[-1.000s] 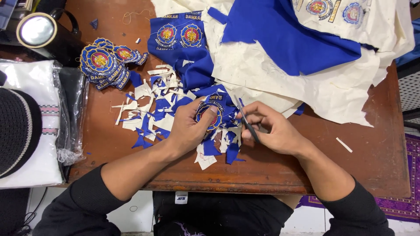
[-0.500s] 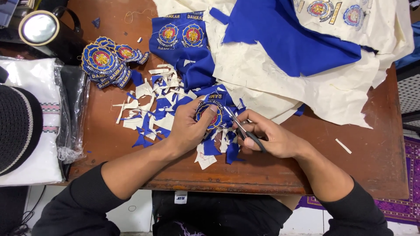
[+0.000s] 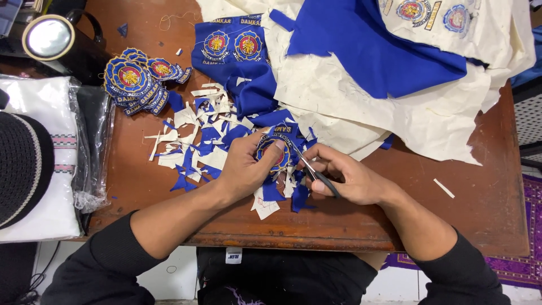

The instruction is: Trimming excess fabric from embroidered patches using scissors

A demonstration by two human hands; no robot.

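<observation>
My left hand (image 3: 245,166) pinches a round embroidered badge (image 3: 272,152), blue with a red and yellow centre, just above the brown table (image 3: 485,209). My right hand (image 3: 350,178) grips small black-handled scissors (image 3: 316,172); their blades meet the badge's right edge. Under both hands lies a heap of blue and cream fabric scraps (image 3: 206,141).
A stack of cut-out badges (image 3: 138,79) sits at the far left of the table. Blue cloth with two badges (image 3: 234,53) and large cream and blue fabric sheets (image 3: 395,73) cover the back. A round lamp (image 3: 48,36), a black cap (image 3: 22,164) and bagged white cloth (image 3: 62,118) lie left.
The right hand has brought the scissors in closer to the badge's edge; the left hand has turned the badge slightly. Nothing else has moved.
</observation>
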